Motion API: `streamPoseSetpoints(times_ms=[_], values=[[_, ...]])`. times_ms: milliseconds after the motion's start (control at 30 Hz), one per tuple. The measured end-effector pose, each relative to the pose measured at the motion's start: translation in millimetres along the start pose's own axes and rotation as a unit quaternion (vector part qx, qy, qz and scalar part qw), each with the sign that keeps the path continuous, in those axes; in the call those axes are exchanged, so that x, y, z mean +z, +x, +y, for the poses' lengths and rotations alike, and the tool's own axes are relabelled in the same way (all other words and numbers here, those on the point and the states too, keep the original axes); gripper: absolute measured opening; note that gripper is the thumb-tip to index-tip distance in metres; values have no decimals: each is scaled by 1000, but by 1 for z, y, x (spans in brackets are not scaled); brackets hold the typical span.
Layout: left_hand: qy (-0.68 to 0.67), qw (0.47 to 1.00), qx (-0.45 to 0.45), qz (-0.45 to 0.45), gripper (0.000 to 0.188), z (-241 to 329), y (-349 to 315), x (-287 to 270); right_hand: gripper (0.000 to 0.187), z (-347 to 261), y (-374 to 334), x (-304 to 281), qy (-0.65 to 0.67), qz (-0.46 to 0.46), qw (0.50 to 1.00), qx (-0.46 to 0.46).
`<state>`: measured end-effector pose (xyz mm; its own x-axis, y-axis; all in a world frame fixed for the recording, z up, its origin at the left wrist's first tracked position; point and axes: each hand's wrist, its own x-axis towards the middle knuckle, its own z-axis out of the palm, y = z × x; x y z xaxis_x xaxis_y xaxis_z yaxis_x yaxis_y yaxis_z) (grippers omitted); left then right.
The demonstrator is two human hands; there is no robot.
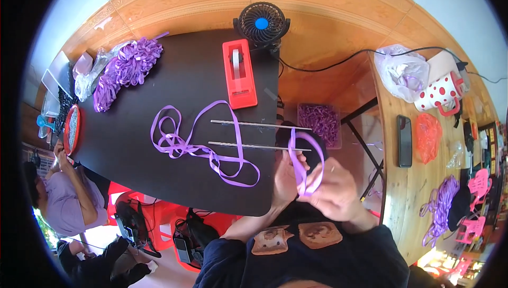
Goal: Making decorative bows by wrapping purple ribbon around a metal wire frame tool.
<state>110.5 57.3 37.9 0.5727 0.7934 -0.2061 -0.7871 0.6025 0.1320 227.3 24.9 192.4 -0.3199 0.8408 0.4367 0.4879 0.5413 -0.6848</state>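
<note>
Two thin metal rods (275, 125) lie roughly parallel on the dark table and stick out past its right edge. A purple ribbon (316, 141) loops around their protruding ends. Close to the lower rod's tip, my left hand (286, 181) is closed on the ribbon, its fingers partly hidden. My right hand (334, 188), slightly blurred, pinches the ribbon's loop just to the right of my left hand. A long loose tangle of purple ribbon (177, 146) lies across the table and under or around the rods; I cannot tell which.
A red tape dispenser (246, 99) and a black fan (262, 25) stand beyond the rods. Bundled purple ribbon (129, 66) lies far left. Below the table's right edge is a bin of purple pieces (319, 124). A wooden table (394, 203) holds a phone (404, 141). Another person (74, 198) sits left.
</note>
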Motion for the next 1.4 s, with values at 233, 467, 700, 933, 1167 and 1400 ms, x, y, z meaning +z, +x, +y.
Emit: streamPoseSetpoints(times_ms=[233, 467, 700, 933, 1167, 1400], values=[[179, 981, 75, 23, 31, 6, 5, 5, 16, 8, -57, 59, -124, 54, 991, -11], [212, 964, 157, 43, 17, 0, 10, -2, 21, 16, -69, 73, -145, 73, 986, -41], [273, 946, 160, 71, 21, 4, 7, 2, 25, 14, -74, 76, -180, 56, 980, -54], [233, 950, 208, 8, 20, 2, 15, -1, 32, -10, -47, 60, -192, 84, 968, -136], [142, 970, 199, -4, 33, -4, 6, 14, 13, -16, 6, 18, -138, 141, 973, -120], [365, 903, 223, 46, 26, -3, 10, 6, 8, 19, 68, -24, 80, 129, 986, 70]])
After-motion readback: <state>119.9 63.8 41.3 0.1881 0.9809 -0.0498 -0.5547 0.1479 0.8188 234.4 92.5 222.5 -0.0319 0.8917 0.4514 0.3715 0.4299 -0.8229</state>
